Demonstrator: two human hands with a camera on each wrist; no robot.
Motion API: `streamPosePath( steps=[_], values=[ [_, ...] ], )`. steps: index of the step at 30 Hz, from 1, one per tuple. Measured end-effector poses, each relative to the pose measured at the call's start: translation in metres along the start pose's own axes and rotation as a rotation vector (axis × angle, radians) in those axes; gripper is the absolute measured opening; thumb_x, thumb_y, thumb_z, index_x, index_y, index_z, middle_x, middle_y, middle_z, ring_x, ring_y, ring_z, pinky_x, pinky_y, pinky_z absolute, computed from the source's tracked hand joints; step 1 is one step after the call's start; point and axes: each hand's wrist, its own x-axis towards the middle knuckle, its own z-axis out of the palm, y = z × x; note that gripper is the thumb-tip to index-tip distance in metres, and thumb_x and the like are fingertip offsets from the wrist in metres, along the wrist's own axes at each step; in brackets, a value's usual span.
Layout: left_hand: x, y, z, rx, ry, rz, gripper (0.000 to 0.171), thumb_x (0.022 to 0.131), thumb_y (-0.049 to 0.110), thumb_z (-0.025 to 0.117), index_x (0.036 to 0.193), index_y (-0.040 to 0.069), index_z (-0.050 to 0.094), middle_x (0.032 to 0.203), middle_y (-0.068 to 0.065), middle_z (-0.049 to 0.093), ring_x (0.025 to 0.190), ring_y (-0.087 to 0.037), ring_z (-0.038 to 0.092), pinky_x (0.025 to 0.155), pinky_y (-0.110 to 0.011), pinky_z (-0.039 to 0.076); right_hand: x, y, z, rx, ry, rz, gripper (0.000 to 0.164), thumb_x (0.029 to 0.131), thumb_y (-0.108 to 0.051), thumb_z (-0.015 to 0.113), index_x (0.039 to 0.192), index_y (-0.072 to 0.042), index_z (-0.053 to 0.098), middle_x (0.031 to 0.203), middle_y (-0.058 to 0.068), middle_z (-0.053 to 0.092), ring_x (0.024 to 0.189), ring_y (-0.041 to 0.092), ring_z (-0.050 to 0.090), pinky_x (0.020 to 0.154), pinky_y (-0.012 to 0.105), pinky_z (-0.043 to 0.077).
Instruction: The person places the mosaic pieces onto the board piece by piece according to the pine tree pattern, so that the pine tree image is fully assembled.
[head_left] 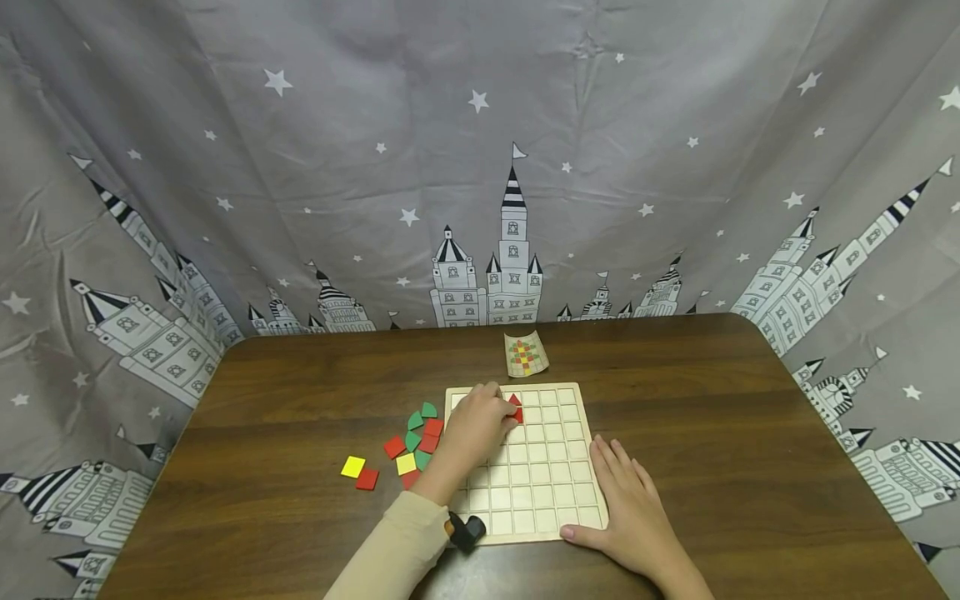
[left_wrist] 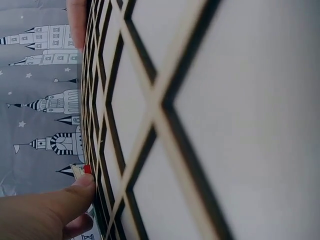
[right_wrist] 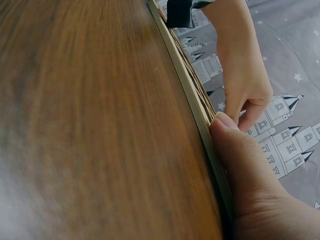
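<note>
A pale wooden grid board [head_left: 532, 475] lies on the table. My left hand [head_left: 476, 417] reaches over its upper left part, thumb and fingers pinching a red square tile [head_left: 518, 414] at a cell near the far edge. Just beyond that tile sits a red triangular piece [head_left: 513, 400]. In the left wrist view, a bit of red tile [left_wrist: 88, 169] shows at the thumb tip of the left hand [left_wrist: 60, 205]. With fingers spread, my right hand [head_left: 633, 512] rests along the board's right edge; its thumb [right_wrist: 232, 132] lies on the near edge in the right wrist view.
Left of the board lie several loose pieces: green quarter-round ones [head_left: 416, 420], red squares [head_left: 367, 479] and yellow squares [head_left: 353, 467]. A curled pattern card [head_left: 527, 354] stands beyond the board on the brown table [head_left: 285, 417]. A grey castle-print curtain [head_left: 337, 100] hangs behind.
</note>
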Motion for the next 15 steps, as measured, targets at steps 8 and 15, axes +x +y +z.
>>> streamPosePath(
  steps=[8, 15],
  values=[
    [0.0, 0.0001, -0.0007, -0.039, -0.019, -0.028, 0.012, 0.088, 0.029, 0.076, 0.092, 0.018, 0.08, 0.087, -0.001, 0.059, 0.076, -0.017, 0.049, 0.068, -0.03, 0.048, -0.0004, -0.0012, -0.001, 0.007, -0.004, 0.003, 0.123, 0.068, -0.085, 0.063, 0.157, -0.007, 0.026, 0.165, 0.009, 0.024, 0.152, 0.035, 0.021, 0.115, 0.058, 0.017],
    [0.0012, 0.0025, -0.0006, -0.043, 0.009, -0.039, 0.014, 0.086, 0.029, 0.077, 0.082, 0.016, 0.078, 0.081, 0.0, 0.052, 0.073, -0.016, 0.047, 0.065, -0.029, 0.046, -0.0007, -0.0015, -0.0013, 0.006, 0.003, -0.001, 0.124, 0.068, -0.084, 0.064, 0.157, -0.007, 0.027, 0.165, 0.009, 0.024, 0.152, 0.034, 0.021, 0.116, 0.057, 0.017]
  ],
)
